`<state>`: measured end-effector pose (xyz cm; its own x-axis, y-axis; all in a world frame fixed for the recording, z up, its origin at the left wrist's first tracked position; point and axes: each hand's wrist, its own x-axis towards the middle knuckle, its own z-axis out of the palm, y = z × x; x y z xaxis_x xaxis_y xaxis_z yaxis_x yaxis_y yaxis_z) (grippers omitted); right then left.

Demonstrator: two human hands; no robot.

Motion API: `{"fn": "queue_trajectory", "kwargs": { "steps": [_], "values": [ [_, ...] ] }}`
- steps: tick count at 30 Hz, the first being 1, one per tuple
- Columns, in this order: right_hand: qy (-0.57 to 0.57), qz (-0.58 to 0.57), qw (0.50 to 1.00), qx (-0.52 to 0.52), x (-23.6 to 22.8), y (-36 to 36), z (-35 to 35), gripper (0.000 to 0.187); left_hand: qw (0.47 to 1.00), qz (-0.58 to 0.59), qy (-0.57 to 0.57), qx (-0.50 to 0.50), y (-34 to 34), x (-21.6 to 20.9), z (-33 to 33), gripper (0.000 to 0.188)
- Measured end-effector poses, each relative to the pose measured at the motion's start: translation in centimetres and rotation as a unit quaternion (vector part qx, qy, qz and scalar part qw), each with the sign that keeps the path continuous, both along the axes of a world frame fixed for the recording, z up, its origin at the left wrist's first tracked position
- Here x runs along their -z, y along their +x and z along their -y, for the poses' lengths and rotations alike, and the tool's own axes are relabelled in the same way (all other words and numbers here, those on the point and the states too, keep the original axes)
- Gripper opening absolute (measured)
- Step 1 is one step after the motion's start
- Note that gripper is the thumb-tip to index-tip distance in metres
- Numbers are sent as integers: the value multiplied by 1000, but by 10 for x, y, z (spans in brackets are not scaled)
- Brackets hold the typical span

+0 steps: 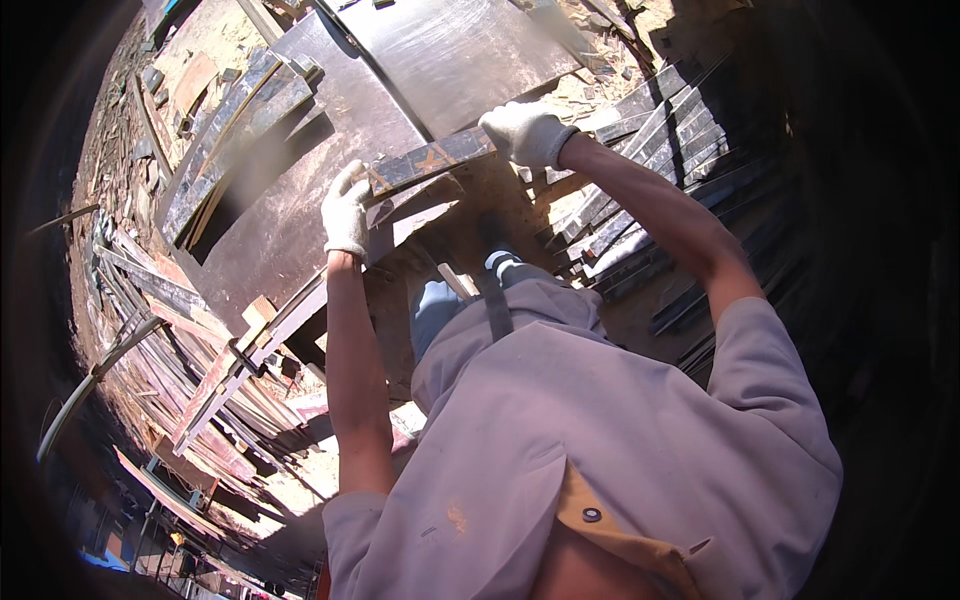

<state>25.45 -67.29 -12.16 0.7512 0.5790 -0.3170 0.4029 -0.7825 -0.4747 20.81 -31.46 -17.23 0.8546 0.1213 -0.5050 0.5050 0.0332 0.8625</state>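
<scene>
A short dark board (432,160) with orange marks on its face spans the gap between my two hands, by the near edge of a smooth metal-topped table (285,235). My left hand (347,215), in a white work glove, is closed on the board's left end, with the fingers over its top. At the other end my right hand (527,135), gloved alike, is closed in a fist-like grip. The glove hides exactly how its fingers meet the board. A long dark slot (385,85) runs across the tabletop beyond the board.
Dark panel pieces (235,130) lie stacked on the table's left part. Several dark-faced planks (650,165) are piled at the right. Wood strips (240,440) lie heaped at the lower left, and a clamp-like dark piece (246,358) sits on the table's near-left edge.
</scene>
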Motion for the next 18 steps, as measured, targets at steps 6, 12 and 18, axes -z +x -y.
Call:
{"fn": "queue_trajectory", "kwargs": {
  "steps": [6,12,18],
  "values": [
    [-86,-3,994,-73,23,22,-24,26,889,69,380,247,-24,-2,7,103],
    [-37,114,987,-107,68,13,-18,45,730,101,521,430,-47,-20,30,135],
    [-39,170,976,-130,70,16,-26,37,746,157,510,399,-50,6,27,99]
  ]
}}
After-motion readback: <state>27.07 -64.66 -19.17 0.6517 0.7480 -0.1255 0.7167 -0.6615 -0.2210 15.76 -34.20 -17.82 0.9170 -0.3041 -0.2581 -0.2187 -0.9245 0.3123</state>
